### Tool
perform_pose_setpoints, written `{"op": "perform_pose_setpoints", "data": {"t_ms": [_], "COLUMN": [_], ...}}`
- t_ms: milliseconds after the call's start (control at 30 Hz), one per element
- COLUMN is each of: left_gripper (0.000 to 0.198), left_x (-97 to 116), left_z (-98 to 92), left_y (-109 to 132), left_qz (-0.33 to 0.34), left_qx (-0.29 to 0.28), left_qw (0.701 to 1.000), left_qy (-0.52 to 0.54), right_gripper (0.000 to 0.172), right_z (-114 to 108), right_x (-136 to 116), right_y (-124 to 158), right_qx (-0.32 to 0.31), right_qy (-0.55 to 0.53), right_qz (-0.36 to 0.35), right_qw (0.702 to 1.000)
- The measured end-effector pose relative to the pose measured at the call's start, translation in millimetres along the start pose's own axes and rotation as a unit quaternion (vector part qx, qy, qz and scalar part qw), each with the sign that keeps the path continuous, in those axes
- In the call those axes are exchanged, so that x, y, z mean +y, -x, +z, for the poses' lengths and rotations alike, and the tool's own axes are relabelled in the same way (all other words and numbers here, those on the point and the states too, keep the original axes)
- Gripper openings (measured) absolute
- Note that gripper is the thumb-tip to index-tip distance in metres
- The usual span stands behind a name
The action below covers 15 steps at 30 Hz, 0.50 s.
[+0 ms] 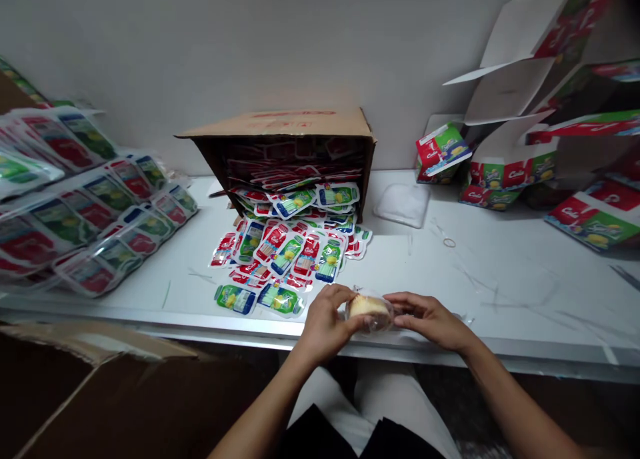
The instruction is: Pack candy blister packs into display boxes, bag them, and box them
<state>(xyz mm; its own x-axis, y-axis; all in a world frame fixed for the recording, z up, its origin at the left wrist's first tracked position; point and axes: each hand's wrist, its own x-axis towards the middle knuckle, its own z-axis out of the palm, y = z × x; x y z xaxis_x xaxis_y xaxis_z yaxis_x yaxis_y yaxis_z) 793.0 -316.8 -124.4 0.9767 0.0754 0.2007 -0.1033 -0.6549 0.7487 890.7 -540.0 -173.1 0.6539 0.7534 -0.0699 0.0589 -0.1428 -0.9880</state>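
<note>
Near the table's front edge I hold a small pale-yellow cake [369,307] in a clear plastic wrapper, in front of my lap. My left hand [330,317] is closed on its left side, thumb in front and fingers behind. At the other end, my right hand [431,320] pinches the wrapper between thumb and fingers. Just left of my hands lies a loose pile of bottle-shaped candy packets [306,253], red ones and green-blue ones. They spill from a cardboard box [280,123] lying on its side, its opening towards me.
Strips of joined packets [75,212] are heaped on the left. An open brown carton [100,392] stands below the table's front edge. Printed display boxes [510,172] crowd the right. A white pad [403,204], a rubber band [449,242] and thin plastic scraps lie on the white table [380,262].
</note>
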Motion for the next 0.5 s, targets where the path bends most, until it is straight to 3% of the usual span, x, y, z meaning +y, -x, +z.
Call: {"op": "perform_pose_setpoints", "data": {"t_ms": [167,233,300,367,500], "left_gripper": [0.024,0.027,0.032,0.035,0.037], "left_x": [-3.6,-5.5,-6.7,-7.5,-9.5], "left_z": [0.4,4.8,11.5,18.6,25.4], "left_y": [-0.4,-0.3,-0.2,-0.4,-1.2], "left_qz": [-0.08,-0.133,-0.182,-0.223,-0.255], "left_qx": [0.025,0.044,0.065,0.111,0.218], "left_qw": [0.991,0.967,0.916,0.844,0.718], "left_qy": [0.105,0.212,0.352,0.474,0.61], "right_gripper": [0.044,0.043,0.043,0.042,0.041], "right_z": [-8.4,-12.5,-16.0,-19.3,-32.4], "right_x": [0.8,0.2,-0.2,1.0,12.0], "right_y": [7.6,12.4,17.1,21.1,26.7], "right_qx": [0.035,0.059,0.078,0.089,0.094], "right_qy": [-0.031,-0.017,0.002,0.021,0.05], "right_qz": [0.026,0.033,0.038,0.038,0.043], "right_qw": [0.999,0.998,0.996,0.995,0.993]}}
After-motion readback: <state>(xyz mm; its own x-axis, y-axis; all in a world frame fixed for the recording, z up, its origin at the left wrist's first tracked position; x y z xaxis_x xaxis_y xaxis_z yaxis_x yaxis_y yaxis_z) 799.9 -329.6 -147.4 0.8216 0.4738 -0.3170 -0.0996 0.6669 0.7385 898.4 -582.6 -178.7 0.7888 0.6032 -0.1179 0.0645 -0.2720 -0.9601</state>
